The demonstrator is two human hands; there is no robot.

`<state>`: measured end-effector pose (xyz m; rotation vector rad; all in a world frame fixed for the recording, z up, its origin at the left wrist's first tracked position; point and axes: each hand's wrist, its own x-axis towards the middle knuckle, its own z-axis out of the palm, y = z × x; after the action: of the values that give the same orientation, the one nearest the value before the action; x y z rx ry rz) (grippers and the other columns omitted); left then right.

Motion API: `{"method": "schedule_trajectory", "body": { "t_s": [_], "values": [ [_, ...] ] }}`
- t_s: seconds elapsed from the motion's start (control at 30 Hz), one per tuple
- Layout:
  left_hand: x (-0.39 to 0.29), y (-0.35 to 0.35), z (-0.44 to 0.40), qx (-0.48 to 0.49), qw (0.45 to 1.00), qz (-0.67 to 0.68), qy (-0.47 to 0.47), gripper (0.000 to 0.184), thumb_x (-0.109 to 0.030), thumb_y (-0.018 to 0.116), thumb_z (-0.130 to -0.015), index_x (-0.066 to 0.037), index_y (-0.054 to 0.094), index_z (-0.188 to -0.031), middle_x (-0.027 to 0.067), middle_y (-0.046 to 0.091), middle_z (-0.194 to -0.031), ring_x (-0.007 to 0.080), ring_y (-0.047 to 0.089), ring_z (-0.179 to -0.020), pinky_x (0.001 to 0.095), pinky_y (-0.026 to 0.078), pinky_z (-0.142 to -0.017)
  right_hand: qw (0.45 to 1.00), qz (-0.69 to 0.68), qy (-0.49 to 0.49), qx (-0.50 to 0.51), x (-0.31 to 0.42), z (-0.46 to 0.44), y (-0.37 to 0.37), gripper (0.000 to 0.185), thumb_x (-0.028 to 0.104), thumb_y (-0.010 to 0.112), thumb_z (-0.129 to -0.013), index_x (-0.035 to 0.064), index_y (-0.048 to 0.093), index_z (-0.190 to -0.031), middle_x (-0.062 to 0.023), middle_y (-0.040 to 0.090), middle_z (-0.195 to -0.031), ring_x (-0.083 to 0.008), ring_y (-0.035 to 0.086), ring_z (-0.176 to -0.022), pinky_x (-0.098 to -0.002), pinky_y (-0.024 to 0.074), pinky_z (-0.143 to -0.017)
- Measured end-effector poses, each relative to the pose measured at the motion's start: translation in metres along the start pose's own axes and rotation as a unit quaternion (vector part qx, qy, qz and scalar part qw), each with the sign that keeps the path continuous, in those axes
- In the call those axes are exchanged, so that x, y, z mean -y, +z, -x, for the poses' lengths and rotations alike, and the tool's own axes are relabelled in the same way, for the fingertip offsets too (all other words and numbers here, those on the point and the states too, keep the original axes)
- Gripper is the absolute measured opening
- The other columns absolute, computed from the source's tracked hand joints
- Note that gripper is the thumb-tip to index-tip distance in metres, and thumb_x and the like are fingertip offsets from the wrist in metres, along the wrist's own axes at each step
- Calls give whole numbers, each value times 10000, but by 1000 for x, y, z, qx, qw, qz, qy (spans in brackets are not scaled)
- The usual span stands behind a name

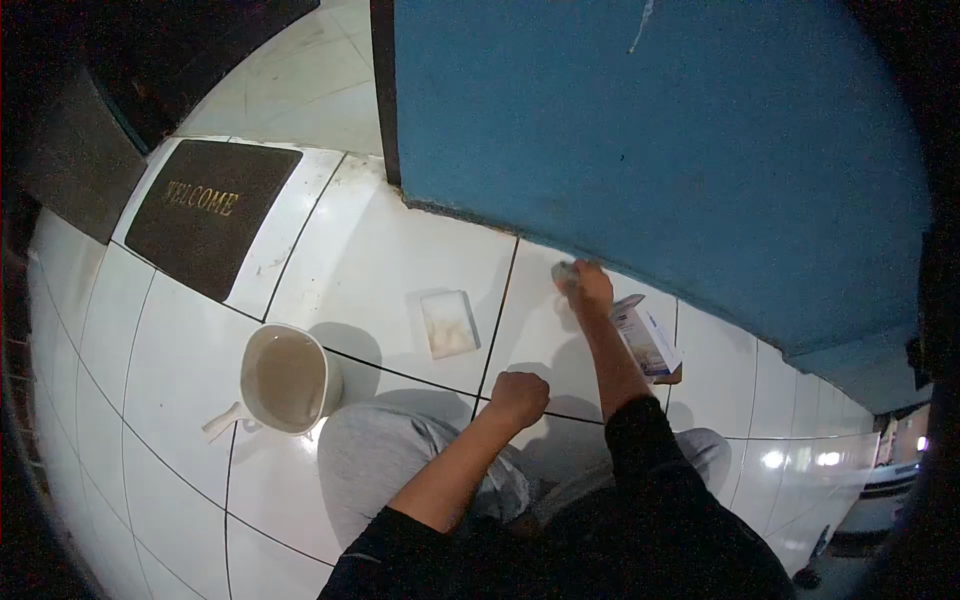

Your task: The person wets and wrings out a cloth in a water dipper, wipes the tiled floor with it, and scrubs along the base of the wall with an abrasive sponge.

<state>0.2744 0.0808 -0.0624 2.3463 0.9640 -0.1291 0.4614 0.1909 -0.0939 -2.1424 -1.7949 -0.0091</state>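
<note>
My right hand [592, 290] is pressed close to the floor near the foot of the blue wall. Its fingers are closed around a small greyish sponge-like piece [565, 272], mostly covered by the hand. In a fist above my knees is my left hand [520, 400], with nothing showing in it. Between the hands and the bucket lies a white rectangular sponge-like pad [449, 325] with brownish stains. Beside my right forearm stands a small printed carton [648, 340], its top flap open.
A white bucket-like container [332, 385] of cloudy water, with a handle, stands left of my knee. A dark WELCOME mat [213, 215] lies by the doorway. The blue wall [640, 130] borders the white tiled floor [170, 400].
</note>
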Motion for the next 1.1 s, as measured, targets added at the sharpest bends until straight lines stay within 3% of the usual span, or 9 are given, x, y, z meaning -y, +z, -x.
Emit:
{"method": "schedule_trajectory", "body": {
  "t_s": [0.03, 0.2, 0.3, 0.37, 0.47, 0.57, 0.7, 0.83, 1.1],
  "values": [
    [-1, -3, 1, -2, 1000, 1, 0, 296, -317, 524, -810, -39, 621, -830, 139, 625, -790, 300, 612, -782, 439, 486, -643, 1000, -2, -27, -8, 2, 15, -2, 397, 250, 673, -634, 86, 557, -976, -126, 567, -915, -326, 565, -818, -421, 469, -692],
    [-2, -4, 1, 69, 997, -3, -27, 306, -331, 537, -806, -42, 639, -807, 142, 632, -819, 297, 614, -796, 432, 489, -645, 993, 73, 54, 78, 29, 100, -33, 392, 303, 670, -677, 121, 563, -1009, -99, 568, -965, -318, 561, -840, -441, 470, -689],
    [-3, -1, 0, 68, 997, -5, -28, 322, -346, 537, -802, -43, 645, -808, 141, 636, -832, 299, 615, -795, 427, 488, -646, 995, 90, 31, 17, 21, 74, -21, 419, 309, 668, -685, 127, 545, -1042, -89, 564, -941, -307, 560, -853, -443, 473, -686],
    [0, 0, 3, 61, 998, -5, -23, 329, -355, 533, -804, -46, 646, -816, 138, 635, -845, 299, 613, -805, 426, 487, -658, 992, 121, 28, 36, 12, 43, -17, 382, 287, 667, -683, 117, 546, -1004, -97, 562, -917, -308, 566, -850, -431, 480, -677],
    [4, 0, 2, 57, 998, -7, -34, 337, -366, 521, -809, -54, 648, -830, 132, 634, -872, 297, 609, -830, 427, 485, -686, 997, 31, 47, 61, 4, 16, -15, 327, 248, 667, -668, 99, 535, -927, -117, 563, -897, -319, 578, -826, -412, 485, -682],
    [5, 1, 5, 49, 998, -15, -34, 339, -366, 511, -815, -56, 646, -841, 132, 631, -894, 293, 604, -856, 428, 483, -716, 995, 77, 44, 50, 15, 38, -24, 389, 167, 727, -615, 84, 577, -964, -137, 571, -926, -321, 570, -876, -406, 460, -724],
    [0, -6, 5, 80, 995, -33, -55, 345, -358, 508, -818, -43, 641, -867, 136, 630, -905, 293, 602, -872, 420, 484, -734, 991, 83, 64, 85, 34, 108, -42, 420, 235, 711, -631, 106, 575, -1007, -110, 559, -945, -302, 565, -846, -434, 467, -702],
    [-4, -6, 7, 77, 996, -16, -31, 352, -357, 514, -815, -33, 642, -864, 141, 631, -907, 295, 603, -875, 410, 487, -732, 991, 125, 39, -6, 24, 91, -27, 353, 232, 686, -661, 103, 578, -971, -116, 566, -908, -306, 584, -794, -419, 479, -664],
    [6, -4, 8, 19, 999, -6, -25, 354, -363, 528, -803, -32, 649, -829, 142, 637, -853, 297, 609, -841, 411, 489, -720, 994, 112, 14, 7, 7, 39, -23, 322, 191, 701, -648, 82, 559, -915, -132, 555, -880, -314, 577, -794, -403, 474, -652]
  ]
}}
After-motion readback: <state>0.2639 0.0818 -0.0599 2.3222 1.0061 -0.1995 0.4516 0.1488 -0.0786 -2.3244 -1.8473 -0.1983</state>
